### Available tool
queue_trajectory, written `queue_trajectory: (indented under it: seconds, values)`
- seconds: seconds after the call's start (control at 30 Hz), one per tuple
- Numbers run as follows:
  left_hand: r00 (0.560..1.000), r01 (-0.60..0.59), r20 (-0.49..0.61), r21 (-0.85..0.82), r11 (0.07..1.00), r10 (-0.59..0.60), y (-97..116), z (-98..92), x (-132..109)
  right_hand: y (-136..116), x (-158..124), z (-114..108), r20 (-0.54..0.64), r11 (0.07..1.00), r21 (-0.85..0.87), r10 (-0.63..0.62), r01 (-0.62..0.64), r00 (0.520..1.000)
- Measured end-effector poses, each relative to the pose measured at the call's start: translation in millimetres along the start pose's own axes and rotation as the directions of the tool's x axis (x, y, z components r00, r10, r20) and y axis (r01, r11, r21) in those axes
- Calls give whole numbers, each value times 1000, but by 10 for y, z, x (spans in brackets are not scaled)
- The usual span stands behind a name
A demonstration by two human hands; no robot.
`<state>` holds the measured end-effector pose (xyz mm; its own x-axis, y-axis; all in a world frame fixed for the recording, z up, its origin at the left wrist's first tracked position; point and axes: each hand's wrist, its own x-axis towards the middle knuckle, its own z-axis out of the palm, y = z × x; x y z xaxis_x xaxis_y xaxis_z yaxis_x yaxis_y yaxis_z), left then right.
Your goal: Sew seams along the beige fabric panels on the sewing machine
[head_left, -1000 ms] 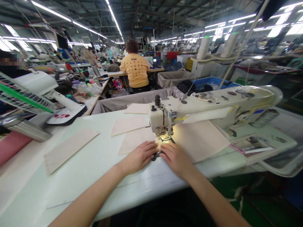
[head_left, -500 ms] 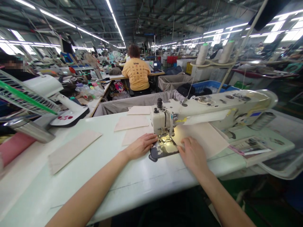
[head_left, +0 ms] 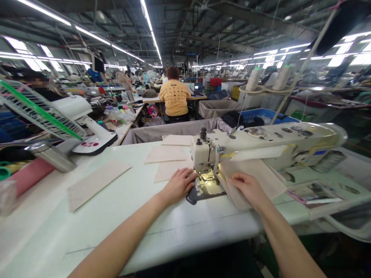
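Observation:
A cream sewing machine (head_left: 261,144) stands on the white table (head_left: 121,216). My left hand (head_left: 179,185) lies flat with fingers stretched out on a pale fabric piece (head_left: 169,170) just left of the needle plate (head_left: 207,188). My right hand (head_left: 249,189) rests right of the needle on a stack of pale fabric pieces (head_left: 255,181), its fingers curled over the stack's top edge. The lit presser foot (head_left: 208,175) sits between my two hands.
More pale fabric pieces lie on the table: a long strip (head_left: 97,183) at left, others (head_left: 165,153) behind the needle. A white fan (head_left: 55,116) stands at far left. A person in a yellow shirt (head_left: 174,101) sits ahead. Thread cones (head_left: 253,79) stand at the back right.
My right hand moved from the needle area to the right onto the fabric stack. My left hand stayed beside the needle. The dark needle plate became uncovered.

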<state>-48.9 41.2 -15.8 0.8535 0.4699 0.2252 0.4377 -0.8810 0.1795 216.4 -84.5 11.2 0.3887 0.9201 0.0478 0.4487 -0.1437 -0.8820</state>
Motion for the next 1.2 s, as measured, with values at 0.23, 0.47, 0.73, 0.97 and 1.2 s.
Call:
queue_trajectory:
  seconds: [0.23, 0.47, 0.73, 0.97, 1.2]
  values:
    - [993, 97, -67, 57, 994, -93, -309, -22, 213, -27, -57, -93, -213, 995, -92, -57, 39, 975]
    - [971, 12, -240, 80, 997, 8, 448, -44, -98, -235, -598, -52, -32, 892, -371, -289, 258, 957]
    - [923, -381, -57, 6, 924, 381, 732, -157, -700, -229, -1156, 574, 366, 901, -138, -340, 412, 866]
    - [950, -300, 77, -28, 954, 301, 528, -425, -1255, 244, -1127, 161, 614, 590, -126, -585, 798, 530]
    - [990, -51, 119, -196, 979, 75, 589, -527, -1078, 145, -978, 210, 628, 651, -147, -520, 745, 578]
